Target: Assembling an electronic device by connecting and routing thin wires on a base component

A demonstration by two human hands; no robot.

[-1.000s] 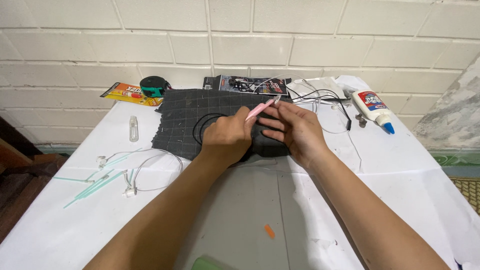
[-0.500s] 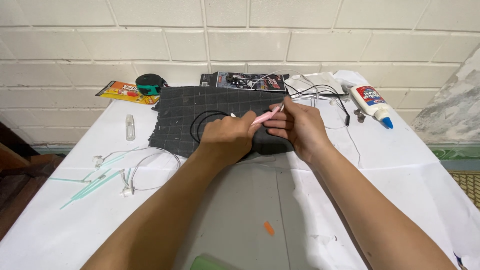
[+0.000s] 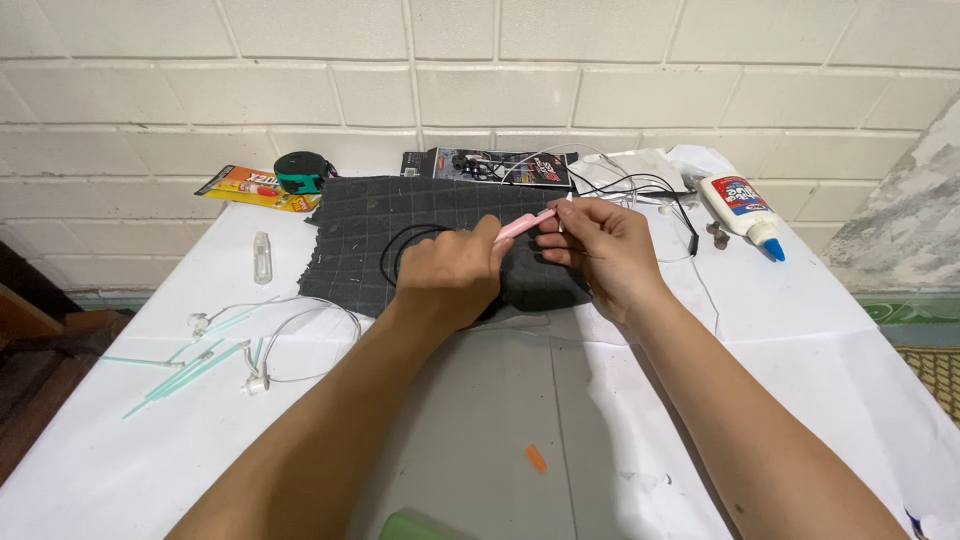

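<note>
Head view: two hands over one dark checked cloth (image 3: 400,235) on the table (image 3: 780,330).
Left hand (image 3: 452,275): grip closed on one pink tool (image 3: 524,226).
Right hand (image 3: 598,250): fingers pinched the same tool's far end.
Glue bottle (image 3: 741,211): one, well right.

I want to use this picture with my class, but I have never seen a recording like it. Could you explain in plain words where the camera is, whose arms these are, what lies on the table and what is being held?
The camera sits on a person's head and looks down, so both bare arms are that person's own. The left hand and right hand meet over a dark grey checked cloth and grip a slim pink pen-like tool between them. The cloth lies on a white paper-covered table. Around it are a white glue bottle with a blue tip, white earphones with thin wires, pale green sticks and a small clear vial.
</note>
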